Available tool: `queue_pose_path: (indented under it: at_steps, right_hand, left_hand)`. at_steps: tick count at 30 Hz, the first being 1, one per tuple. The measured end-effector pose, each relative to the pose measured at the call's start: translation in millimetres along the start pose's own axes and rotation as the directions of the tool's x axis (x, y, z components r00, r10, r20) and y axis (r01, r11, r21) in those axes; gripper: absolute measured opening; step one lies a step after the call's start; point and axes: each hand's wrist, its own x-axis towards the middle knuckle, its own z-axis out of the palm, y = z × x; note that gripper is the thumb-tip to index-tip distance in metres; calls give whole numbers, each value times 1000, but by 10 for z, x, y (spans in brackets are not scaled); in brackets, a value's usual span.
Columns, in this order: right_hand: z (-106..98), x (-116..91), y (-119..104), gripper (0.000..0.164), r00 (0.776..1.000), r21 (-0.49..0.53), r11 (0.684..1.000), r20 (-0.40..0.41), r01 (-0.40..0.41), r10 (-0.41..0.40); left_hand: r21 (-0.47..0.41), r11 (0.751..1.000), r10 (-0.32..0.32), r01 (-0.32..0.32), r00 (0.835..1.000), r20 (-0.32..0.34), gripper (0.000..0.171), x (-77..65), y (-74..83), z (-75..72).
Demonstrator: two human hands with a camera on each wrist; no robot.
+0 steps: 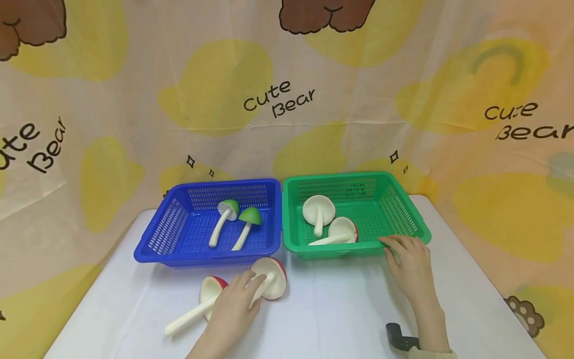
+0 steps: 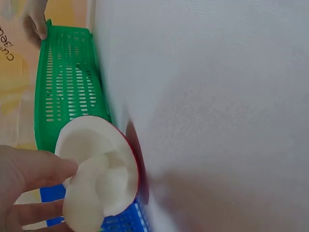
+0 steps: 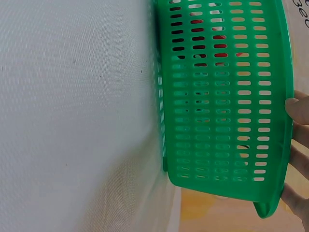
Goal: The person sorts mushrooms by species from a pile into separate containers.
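Note:
My left hand (image 1: 235, 301) pinches the pale stem of a red-capped toy mushroom (image 1: 275, 279) between thumb and fingers, just in front of the baskets. Its cream underside faces me in the left wrist view. Partly behind that hand lies another red-capped mushroom (image 1: 190, 316) on the table, stem toward the left. My right hand (image 1: 410, 264) holds the near rim of the green basket (image 1: 403, 204) close to its right corner. Inside that basket are two mushrooms with cream undersides, one upright-facing (image 1: 319, 212) and one on its side with a red edge (image 1: 343, 231).
A blue basket (image 1: 175, 257) adjoins the green one on the left and contains two green-capped mushrooms (image 1: 250, 216). Below my right hand, a dark bent object (image 1: 396, 336) shows by the wrist. A printed cloth (image 1: 287, 144) hangs behind the white table (image 1: 332, 314).

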Motion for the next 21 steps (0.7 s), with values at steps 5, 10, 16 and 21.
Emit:
queue_pose_path:
  at_steps: [5, 10, 16, 21]
  right_hand:
    - [-2, 4, -12, 26, 1000, 2, 1000, 1, -5, 5]
    - [4, 0, -14, 26, 1000, 2, 1000, -4, 1, -1]
    - [8, -1, -5, 27, 1000, -3, 1000, -9, 3, -4]
    - [6, -1, -3, 27, 1000, -4, 1000, -5, 2, -2]
  left_hand:
    - [-23, 1000, -2, 1, 999, -32, 49, -44, -31, 42]
    - [-15, 1000, 24, -25, 997, -69, 49, -77, -41, 77]
    - [-22, 999, 39, -41, 995, -90, 51, -90, -34, 109]
    - [-43, 999, 12, -15, 998, -65, 48, -97, -5, 109]
